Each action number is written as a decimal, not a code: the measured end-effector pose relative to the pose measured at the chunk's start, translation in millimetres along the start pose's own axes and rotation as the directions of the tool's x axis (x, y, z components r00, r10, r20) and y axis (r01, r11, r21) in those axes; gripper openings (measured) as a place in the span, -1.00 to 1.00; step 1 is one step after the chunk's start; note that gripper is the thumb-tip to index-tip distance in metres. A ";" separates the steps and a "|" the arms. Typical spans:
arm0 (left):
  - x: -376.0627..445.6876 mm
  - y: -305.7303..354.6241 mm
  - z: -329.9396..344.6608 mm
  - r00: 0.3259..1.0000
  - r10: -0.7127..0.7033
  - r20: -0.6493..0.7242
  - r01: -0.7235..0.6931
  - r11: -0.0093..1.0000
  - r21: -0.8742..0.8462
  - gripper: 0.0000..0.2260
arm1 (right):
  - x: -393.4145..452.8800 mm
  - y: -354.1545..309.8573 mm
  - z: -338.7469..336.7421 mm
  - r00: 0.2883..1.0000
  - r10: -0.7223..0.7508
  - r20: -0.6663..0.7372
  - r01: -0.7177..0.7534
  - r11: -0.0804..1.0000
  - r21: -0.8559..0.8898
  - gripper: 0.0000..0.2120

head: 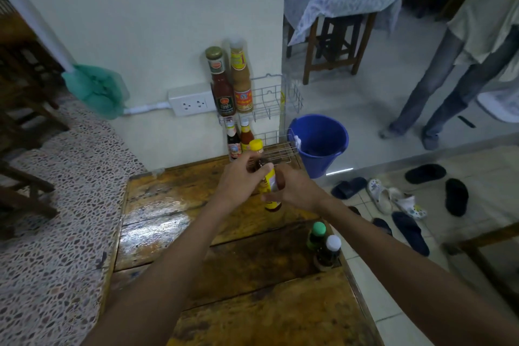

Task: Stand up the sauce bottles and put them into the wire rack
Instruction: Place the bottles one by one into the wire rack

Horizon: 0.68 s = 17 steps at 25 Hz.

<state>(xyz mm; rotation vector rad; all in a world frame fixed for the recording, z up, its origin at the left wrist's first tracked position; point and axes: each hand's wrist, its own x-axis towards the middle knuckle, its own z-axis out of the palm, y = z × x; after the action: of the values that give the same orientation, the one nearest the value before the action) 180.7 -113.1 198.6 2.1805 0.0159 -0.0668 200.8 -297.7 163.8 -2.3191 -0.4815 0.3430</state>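
Over the far part of the wooden table [252, 303] I hold a dark sauce bottle with a yellow cap and yellow label [257, 146], nearly upright. My left hand [238, 177] wraps its upper body and my right hand [292, 188] grips its lower part. The wire rack [280, 98] hangs on the wall just beyond. Its upper tier holds a dark red bottle [222, 84] and an orange-brown bottle [241, 76]; its lower tier holds two small bottles [238, 137]. A green-capped bottle [317, 236] and a white-capped bottle [331, 250] stand upright at the table's right edge.
A blue bucket [320, 143] stands on the floor right of the rack. Several sandals [398, 199] lie on the tiles. A person's legs [438, 93] are at the right. A wall socket [191, 104] is left of the rack, and a speckled counter [56, 205] runs along the left.
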 end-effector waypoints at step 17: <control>130.5 -45.7 49.8 0.980 0.052 -0.190 -0.048 0.999 0.025 -0.69 | 173.0 99.8 24.7 0.920 -0.099 -0.380 0.049 0.989 -0.139 -0.61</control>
<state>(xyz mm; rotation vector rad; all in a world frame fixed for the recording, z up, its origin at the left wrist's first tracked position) 307.2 -129.5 125.6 2.1986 0.0691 0.1711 370.2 -273.5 57.9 -2.4036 -0.3997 -0.1890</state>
